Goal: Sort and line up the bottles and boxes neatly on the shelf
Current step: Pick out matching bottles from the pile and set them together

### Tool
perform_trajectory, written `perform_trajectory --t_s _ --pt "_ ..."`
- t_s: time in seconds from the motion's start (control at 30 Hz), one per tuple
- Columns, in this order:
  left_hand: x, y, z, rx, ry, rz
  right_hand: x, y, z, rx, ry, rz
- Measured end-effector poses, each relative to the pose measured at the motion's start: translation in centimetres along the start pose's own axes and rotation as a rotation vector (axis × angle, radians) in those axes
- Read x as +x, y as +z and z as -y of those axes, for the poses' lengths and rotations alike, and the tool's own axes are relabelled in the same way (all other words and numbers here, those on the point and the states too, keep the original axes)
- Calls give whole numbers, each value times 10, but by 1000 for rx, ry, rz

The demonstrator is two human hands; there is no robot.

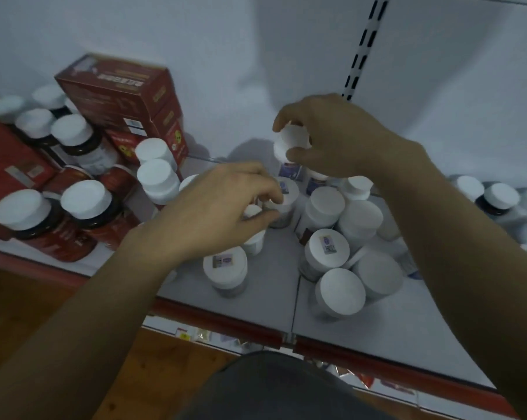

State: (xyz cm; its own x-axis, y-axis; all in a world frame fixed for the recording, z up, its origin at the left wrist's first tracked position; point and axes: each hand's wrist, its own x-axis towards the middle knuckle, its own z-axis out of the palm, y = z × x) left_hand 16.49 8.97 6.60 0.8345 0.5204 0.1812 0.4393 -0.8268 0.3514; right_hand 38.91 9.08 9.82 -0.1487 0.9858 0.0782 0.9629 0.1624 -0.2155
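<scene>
White plastic bottle [292,144] with a broad white cap and a purple label is the piece in play. It hangs clear of the grey shelf board [271,298], toward the back, held by its cap. Its long axis is close to upright, base pointing down. The right hand [332,137] holds it from above, fingers and thumb curled round the cap rim.

Below and in front of that base, as the view shows it, stands a crowd of squat white jars [341,291]. Some are upright and some lean on one another. The bare board therefore lies forward and to the left of the held bottle, not beneath it. I judge that a set-down must either travel that way or wait for a gap to be made among the jars.

The left hand [220,207] is lower, nearer the person, and to the left of the held bottle. Its fingers bend in around a small white bottle [253,242] that is mostly hidden under the palm. The hold looks like a pinch, though blur makes it hard to be sure. This is the hand closer to the jars in the middle.

Further left and well apart, dark red cardboard boxes [120,95] are stacked askew against the white back panel [195,40]. Dark bottles [83,204] with red labels and white caps cluster in front of them.
</scene>
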Motion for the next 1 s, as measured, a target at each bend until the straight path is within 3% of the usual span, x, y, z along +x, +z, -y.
perform_trajectory --t_s 0.1,0.27,0.4,0.53,0.67,0.83,1.0 --pt "7 -8 -4 32 -15 -33 -23 -15 -3 98 25 -177" --pt "39 4 -51 109 42 -10 -117 -39 -26 397 229 -622" --pt "76 28 -109 81 116 131 -200 -45 -56 454 370 -717" --pt "96 55 -155 89 158 227 -264 -48 -82 437 435 -636" --pt "101 70 -166 33 102 278 -290 -41 -93 416 387 -456" --pt "87 69 -170 18 -72 134 -282 -11 -92 370 160 -111" --pt "49 57 -166 59 -231 -38 -266 7 -102 129 126 95"
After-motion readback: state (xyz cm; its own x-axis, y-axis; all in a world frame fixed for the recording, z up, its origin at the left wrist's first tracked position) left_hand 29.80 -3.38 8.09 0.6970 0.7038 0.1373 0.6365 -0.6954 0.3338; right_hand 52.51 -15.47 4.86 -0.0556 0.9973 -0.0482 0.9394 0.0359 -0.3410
